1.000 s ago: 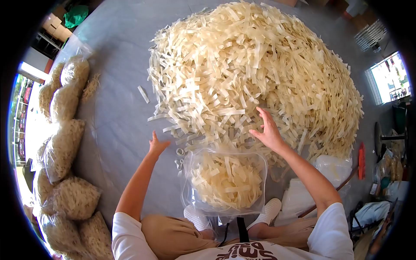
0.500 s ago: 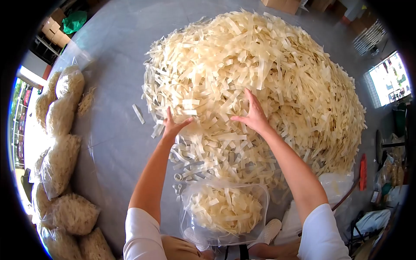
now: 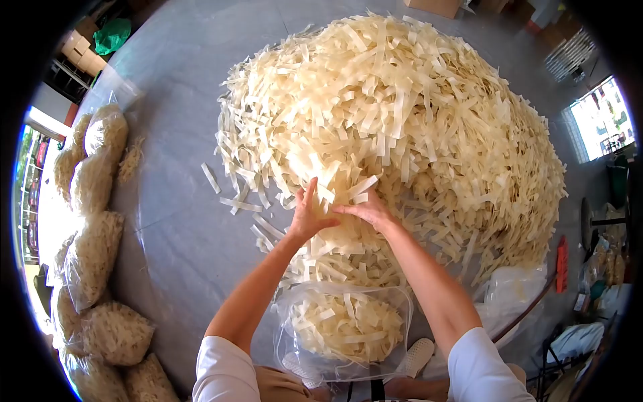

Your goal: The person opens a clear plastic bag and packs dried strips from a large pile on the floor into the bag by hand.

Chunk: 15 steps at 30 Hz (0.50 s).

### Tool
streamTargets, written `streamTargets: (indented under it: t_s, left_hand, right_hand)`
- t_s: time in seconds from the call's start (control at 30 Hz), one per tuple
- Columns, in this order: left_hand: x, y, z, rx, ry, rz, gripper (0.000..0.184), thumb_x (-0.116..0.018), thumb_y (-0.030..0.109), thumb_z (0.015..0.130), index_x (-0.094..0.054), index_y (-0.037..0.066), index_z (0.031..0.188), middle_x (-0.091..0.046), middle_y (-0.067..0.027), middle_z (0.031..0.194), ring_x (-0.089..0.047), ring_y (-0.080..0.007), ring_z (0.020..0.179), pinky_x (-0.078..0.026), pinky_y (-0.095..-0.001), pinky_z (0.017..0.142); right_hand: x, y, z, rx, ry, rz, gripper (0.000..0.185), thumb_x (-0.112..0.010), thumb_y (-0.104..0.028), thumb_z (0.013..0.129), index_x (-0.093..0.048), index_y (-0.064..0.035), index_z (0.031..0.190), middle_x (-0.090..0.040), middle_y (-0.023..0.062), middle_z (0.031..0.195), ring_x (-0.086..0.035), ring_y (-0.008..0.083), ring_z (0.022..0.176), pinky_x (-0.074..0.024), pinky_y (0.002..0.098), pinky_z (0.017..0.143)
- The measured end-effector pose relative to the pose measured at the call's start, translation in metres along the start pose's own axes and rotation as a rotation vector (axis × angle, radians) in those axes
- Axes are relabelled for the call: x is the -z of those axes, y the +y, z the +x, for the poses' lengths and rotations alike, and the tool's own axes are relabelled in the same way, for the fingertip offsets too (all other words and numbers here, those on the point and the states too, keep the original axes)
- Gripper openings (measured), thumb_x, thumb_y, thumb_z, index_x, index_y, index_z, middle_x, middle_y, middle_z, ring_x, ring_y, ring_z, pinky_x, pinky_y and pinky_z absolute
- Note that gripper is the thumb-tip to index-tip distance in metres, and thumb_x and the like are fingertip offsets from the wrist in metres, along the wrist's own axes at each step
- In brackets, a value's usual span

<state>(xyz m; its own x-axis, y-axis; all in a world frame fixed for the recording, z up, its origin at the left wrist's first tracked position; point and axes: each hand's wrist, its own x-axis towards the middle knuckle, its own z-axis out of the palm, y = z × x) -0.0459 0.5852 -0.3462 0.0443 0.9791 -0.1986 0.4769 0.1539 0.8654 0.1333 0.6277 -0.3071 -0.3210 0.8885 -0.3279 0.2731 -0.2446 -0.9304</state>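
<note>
A large heap of pale cream flat strips [image 3: 375,100] covers the floor in front of me. At its near edge, my left hand [image 3: 310,218] and my right hand [image 3: 368,208] are cupped round a bunch of these strips from either side. Both thumbs point inward and almost meet; some fingers are hidden among the strips. Below the hands, a clear plastic bag [image 3: 284,328] lies open near my feet, partly filled with the same strips. Loose strips lie between the bag and the heap.
Several filled clear bags [image 3: 97,258] line the left side. Folded clear plastic [image 3: 516,285] lies at the right, close to a red object [image 3: 561,264]. Cardboard boxes [image 3: 84,53] and a green bag [image 3: 112,35] stand at the far left.
Both hands have come closer together and closed in round a bunch of strips. My right hand has moved down and left, my left hand to the right. Strips shifted toward the bag.
</note>
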Motion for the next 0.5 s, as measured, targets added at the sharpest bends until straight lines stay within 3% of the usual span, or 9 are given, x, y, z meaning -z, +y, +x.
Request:
streamTargets:
  t_s: [0.03,0.07,0.1,0.17,0.23,0.27,0.37,0.43,0.5]
  left_hand:
    - [-0.002,0.01,-0.005,-0.045,0.007,0.019,0.118,-0.086,0.023,0.047,-0.014,0.015,0.14,-0.025,-0.0227,0.133,-0.025,-0.0364,0.125,-0.028,-0.044,0.103]
    - [-0.003,0.019,-0.009,-0.078,-0.005,0.018,0.113,-0.084,0.019,0.049,-0.017,0.014,0.139,-0.03,-0.0206,0.129,-0.032,-0.035,0.119,-0.03,-0.0427,0.101]
    - [-0.004,0.03,-0.013,-0.081,-0.007,0.019,0.113,-0.084,0.019,0.049,-0.017,0.014,0.139,-0.03,-0.0206,0.129,-0.032,-0.035,0.119,-0.03,-0.0427,0.101]
    - [-0.007,0.052,-0.021,-0.219,-0.055,0.046,0.108,-0.083,0.016,0.052,-0.019,0.014,0.139,-0.032,-0.0193,0.126,-0.035,-0.0339,0.116,-0.032,-0.041,0.099]
    - [-0.004,0.08,-0.03,-0.27,-0.062,0.05,0.101,-0.08,0.013,0.055,-0.022,0.011,0.138,-0.036,-0.0183,0.123,-0.037,-0.0326,0.114,-0.032,-0.0383,0.098]
    - [-0.003,0.092,-0.032,-0.321,-0.09,0.028,0.098,-0.08,0.011,0.057,-0.024,0.01,0.138,-0.037,-0.0182,0.121,-0.037,-0.0324,0.114,-0.033,-0.0373,0.098]
    - [0.0,0.129,-0.042,-0.484,-0.069,0.03,0.092,-0.078,0.008,0.06,-0.026,0.007,0.136,-0.039,-0.0176,0.117,-0.04,-0.0313,0.11,-0.034,-0.036,0.097]
    - [0.008,0.159,-0.049,-0.55,-0.027,0.04,0.092,-0.078,0.008,0.061,-0.026,0.008,0.136,-0.04,-0.0169,0.117,-0.042,-0.0306,0.109,-0.035,-0.0361,0.096]
    - [0.018,0.187,-0.062,-0.61,-0.007,0.018,0.091,-0.078,0.007,0.061,-0.026,0.008,0.136,-0.04,-0.0155,0.116,-0.043,-0.0291,0.107,-0.036,-0.0361,0.095]
  right_hand:
    - [0.002,0.003,-0.01,-0.074,-0.031,0.143,0.088,-0.084,-0.021,0.056,-0.037,-0.0032,0.128,-0.05,0.0111,0.121,-0.047,0.0217,0.113,-0.0374,0.0335,0.097]
    - [0.002,0.011,-0.017,-0.008,0.031,0.207,0.075,-0.082,-0.019,0.06,-0.044,-0.0013,0.123,-0.054,0.0091,0.116,-0.049,0.019,0.11,-0.039,0.0313,0.094]
    - [0.004,0.007,-0.029,-0.007,0.034,0.209,0.075,-0.082,-0.019,0.06,-0.044,-0.0013,0.123,-0.054,0.0091,0.116,-0.049,0.019,0.11,-0.039,0.0313,0.094]
    - [0.012,-0.004,-0.056,-0.252,0.093,0.275,0.07,-0.079,-0.025,0.065,-0.047,-0.0009,0.121,-0.054,0.0087,0.117,-0.048,0.0171,0.11,-0.0365,0.0299,0.096]
    - [0.02,-0.003,-0.076,-0.242,0.052,0.335,0.064,-0.075,-0.032,0.07,-0.05,-0.0015,0.12,-0.053,0.0086,0.12,-0.047,0.016,0.112,-0.0331,0.0281,0.099]
    - [0.025,-0.006,-0.085,-0.144,0.039,0.381,0.064,-0.073,-0.035,0.072,-0.049,-0.0013,0.121,-0.052,0.0089,0.121,-0.046,0.0159,0.113,-0.0317,0.0277,0.1]
    - [0.037,-0.065,-0.117,-0.111,0.143,0.474,0.058,-0.07,-0.009,0.074,-0.042,-0.002,0.124,-0.051,0.0082,0.118,-0.048,0.018,0.109,-0.0392,0.0298,0.092]
    - [0.05,-0.076,-0.125,-0.069,0.131,0.394,0.057,-0.07,-0.008,0.074,-0.042,-0.0017,0.123,-0.051,0.0084,0.118,-0.049,0.0179,0.108,-0.0399,0.0297,0.092]
    - [0.058,-0.101,-0.141,0.236,0.117,0.331,0.054,-0.069,-0.009,0.074,-0.043,-0.0003,0.121,-0.053,0.0087,0.115,-0.052,0.0172,0.104,-0.0423,0.0291,0.09]
